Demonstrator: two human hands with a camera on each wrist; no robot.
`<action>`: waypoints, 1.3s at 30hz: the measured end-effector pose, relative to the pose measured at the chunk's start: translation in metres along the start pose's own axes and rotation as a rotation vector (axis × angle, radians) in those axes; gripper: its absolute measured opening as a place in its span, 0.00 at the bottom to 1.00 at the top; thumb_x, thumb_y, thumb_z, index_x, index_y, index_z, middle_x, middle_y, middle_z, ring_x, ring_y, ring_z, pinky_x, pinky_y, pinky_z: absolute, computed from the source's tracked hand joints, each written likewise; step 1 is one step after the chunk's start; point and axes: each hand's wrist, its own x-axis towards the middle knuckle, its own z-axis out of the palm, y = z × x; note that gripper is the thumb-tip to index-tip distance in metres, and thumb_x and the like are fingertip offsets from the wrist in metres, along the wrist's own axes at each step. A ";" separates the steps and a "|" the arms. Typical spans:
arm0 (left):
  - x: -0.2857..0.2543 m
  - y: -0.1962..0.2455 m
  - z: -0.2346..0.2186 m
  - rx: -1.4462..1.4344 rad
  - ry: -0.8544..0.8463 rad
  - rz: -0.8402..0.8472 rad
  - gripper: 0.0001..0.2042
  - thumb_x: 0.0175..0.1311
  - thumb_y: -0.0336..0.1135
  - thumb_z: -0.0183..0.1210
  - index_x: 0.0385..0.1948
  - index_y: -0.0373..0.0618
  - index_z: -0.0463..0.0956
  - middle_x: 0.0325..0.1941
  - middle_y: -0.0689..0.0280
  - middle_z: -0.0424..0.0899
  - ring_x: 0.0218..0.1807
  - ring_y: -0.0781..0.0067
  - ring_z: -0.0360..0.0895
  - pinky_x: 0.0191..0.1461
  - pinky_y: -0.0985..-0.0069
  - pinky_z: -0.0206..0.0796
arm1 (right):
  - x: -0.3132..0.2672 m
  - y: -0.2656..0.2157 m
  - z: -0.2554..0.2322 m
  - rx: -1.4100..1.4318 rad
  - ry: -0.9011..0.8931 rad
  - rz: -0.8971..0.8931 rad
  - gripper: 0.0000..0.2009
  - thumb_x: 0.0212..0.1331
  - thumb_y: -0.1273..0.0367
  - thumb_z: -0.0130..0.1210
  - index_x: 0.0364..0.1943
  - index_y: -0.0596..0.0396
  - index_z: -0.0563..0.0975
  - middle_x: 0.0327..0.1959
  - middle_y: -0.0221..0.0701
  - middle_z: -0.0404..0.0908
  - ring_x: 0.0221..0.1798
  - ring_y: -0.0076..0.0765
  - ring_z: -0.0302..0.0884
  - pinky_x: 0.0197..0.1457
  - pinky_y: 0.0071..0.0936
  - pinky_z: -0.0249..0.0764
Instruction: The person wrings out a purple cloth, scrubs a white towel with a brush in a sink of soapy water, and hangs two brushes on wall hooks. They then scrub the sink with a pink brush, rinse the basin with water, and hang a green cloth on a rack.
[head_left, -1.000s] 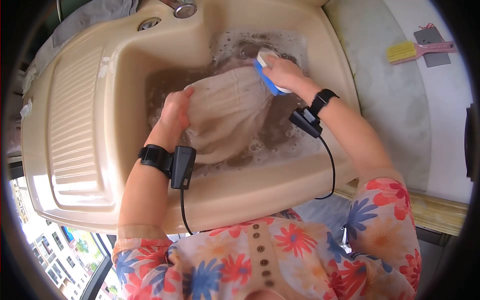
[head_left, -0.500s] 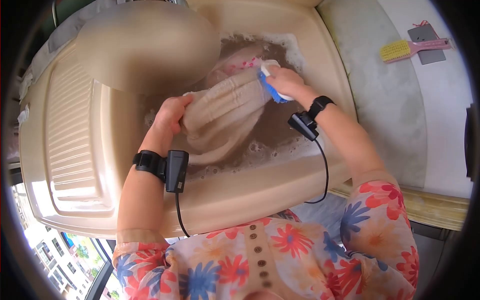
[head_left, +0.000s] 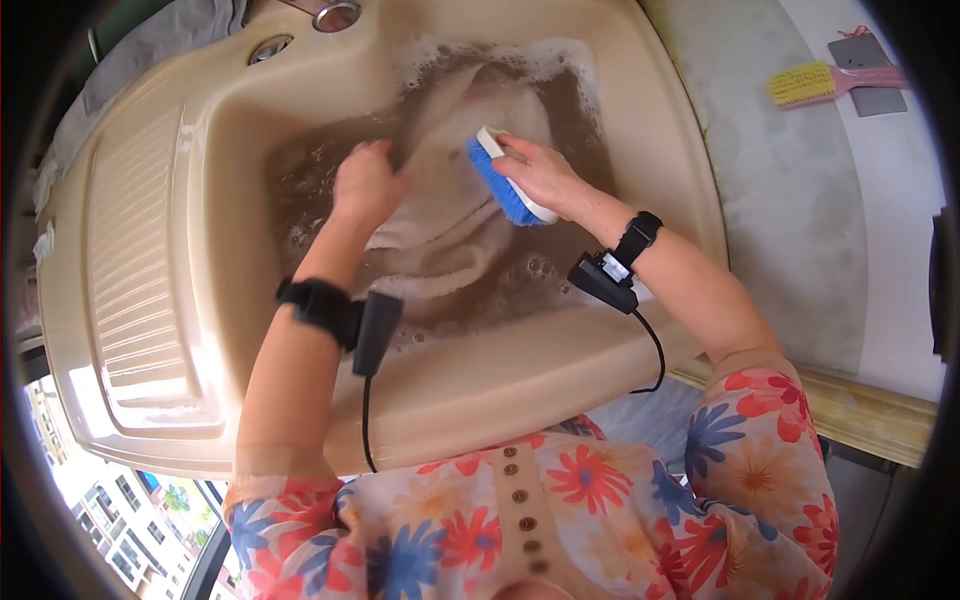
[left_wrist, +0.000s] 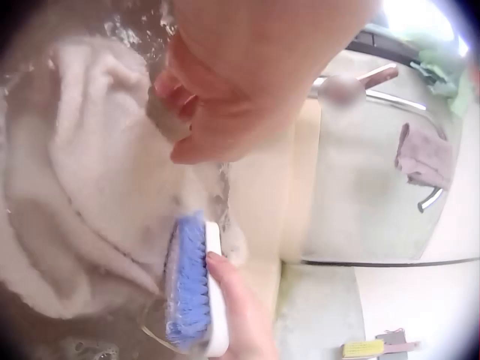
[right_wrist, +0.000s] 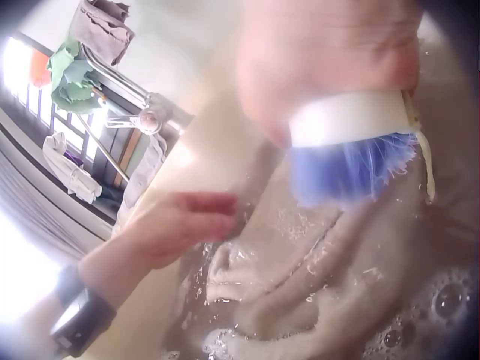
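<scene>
A pale beige cloth (head_left: 450, 190) lies bunched in the murky water. My right hand (head_left: 545, 180) grips the white back of a scrubbing brush (head_left: 503, 185) over the cloth, its blue bristles facing left in the head view. In the right wrist view the blue bristles (right_wrist: 345, 172) point down at the folds. My left hand (head_left: 367, 185) hovers at the cloth's left side; the right wrist view shows its fingers (right_wrist: 210, 202) extended, with nothing visible between them. In the left wrist view its fingers bend loosely above the cloth (left_wrist: 105, 127).
The beige sink (head_left: 215, 250) surrounds the water, with a ribbed drainboard (head_left: 140, 270) on the left and a faucet (head_left: 336, 15) at the back. A yellow-bristled pink brush (head_left: 805, 85) lies across a grey card on the right counter. Foam floats at the water's edges.
My left hand has let go of the cloth's left edge and lifted. The right hand with the brush has moved left and slightly down in the head view. The cloth now lies lower and more spread.
</scene>
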 end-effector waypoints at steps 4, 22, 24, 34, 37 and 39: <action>0.025 0.039 0.018 -0.276 -0.119 -0.242 0.28 0.46 0.40 0.61 0.50 0.34 0.69 0.49 0.49 0.76 0.51 0.57 0.74 0.55 0.69 0.64 | 0.002 0.001 0.004 0.053 -0.031 0.033 0.29 0.52 0.57 0.51 0.59 0.52 0.65 0.48 0.40 0.75 0.47 0.33 0.74 0.51 0.24 0.67; 0.003 0.036 0.049 -1.756 -0.228 -0.704 0.12 0.63 0.35 0.45 0.40 0.34 0.70 0.36 0.60 0.75 0.37 0.62 0.74 0.42 0.63 0.68 | 0.015 -0.053 0.025 -0.105 0.047 -0.157 0.24 0.53 0.56 0.45 0.54 0.49 0.70 0.35 0.46 0.78 0.39 0.50 0.76 0.44 0.36 0.70; 0.001 0.045 0.035 -1.752 -0.099 -0.709 0.13 0.65 0.34 0.42 0.43 0.32 0.68 0.42 0.57 0.75 0.43 0.60 0.74 0.46 0.63 0.68 | -0.006 -0.055 0.021 -0.122 0.018 -0.160 0.25 0.53 0.56 0.45 0.55 0.50 0.69 0.36 0.46 0.78 0.39 0.50 0.76 0.45 0.36 0.70; 0.009 0.030 0.028 -1.792 -0.146 -0.615 0.15 0.67 0.35 0.36 0.45 0.37 0.68 0.42 0.55 0.76 0.46 0.60 0.74 0.50 0.62 0.68 | 0.006 -0.071 0.027 -0.017 0.029 -0.234 0.18 0.53 0.58 0.45 0.46 0.49 0.73 0.35 0.44 0.78 0.38 0.50 0.76 0.41 0.40 0.71; 0.007 0.036 0.016 -1.737 -0.100 -0.580 0.15 0.67 0.35 0.37 0.46 0.38 0.68 0.43 0.55 0.76 0.47 0.60 0.74 0.52 0.62 0.68 | -0.019 -0.066 0.039 -0.076 0.121 -0.254 0.20 0.52 0.57 0.46 0.49 0.47 0.72 0.36 0.43 0.79 0.38 0.50 0.76 0.41 0.39 0.71; 0.004 0.044 0.019 -1.848 -0.157 -0.599 0.15 0.66 0.35 0.37 0.45 0.37 0.68 0.44 0.55 0.76 0.47 0.60 0.74 0.52 0.62 0.67 | 0.001 -0.070 0.033 -0.031 0.121 -0.260 0.21 0.52 0.57 0.46 0.50 0.48 0.72 0.37 0.43 0.78 0.38 0.49 0.77 0.41 0.38 0.71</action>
